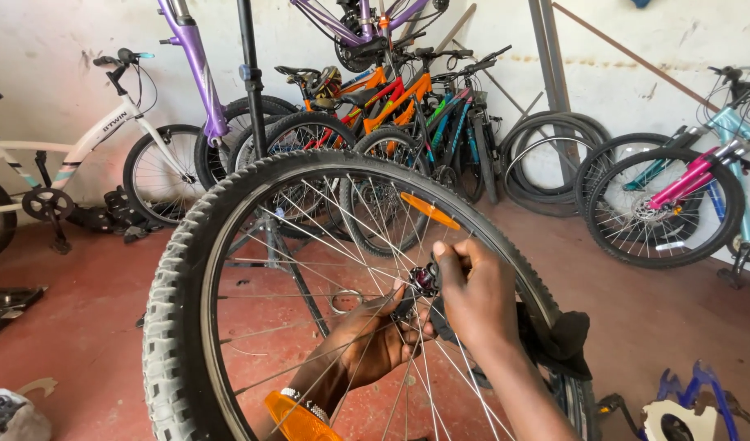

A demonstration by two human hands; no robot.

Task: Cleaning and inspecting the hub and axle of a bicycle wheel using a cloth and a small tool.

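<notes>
Head view, looking down at a bicycle wheel (187,269) held upright in front of the person. Knobby tyre, silver rim, thin spokes, two orange reflectors clipped among the spokes: one upper right (429,210), one at lower edge (297,418).

Left hand (375,339): behind the spokes, on the far side of the wheel, fingers curled closed around the hub (422,282) from below. A metal watch band sits on that wrist.

Right hand (475,287): on the near side, thumb and fingertips pinched shut on the small dark end part of the hub at the wheel's centre. What exactly is pinched is too small to tell.

A black cloth or tube (559,339) hangs over the tyre at lower right, just beside the right forearm.

Surroundings: red concrete floor (89,327). A black stand post (251,82) rises behind the wheel. A white bicycle (89,139) stands at the left wall; a purple frame (197,65) hangs above. A cluster of orange and dark bicycles (391,106) leans at the back wall. Loose tyres (546,155) rest against the wall; a turquoise and pink bicycle (702,171) stands at right.
</notes>
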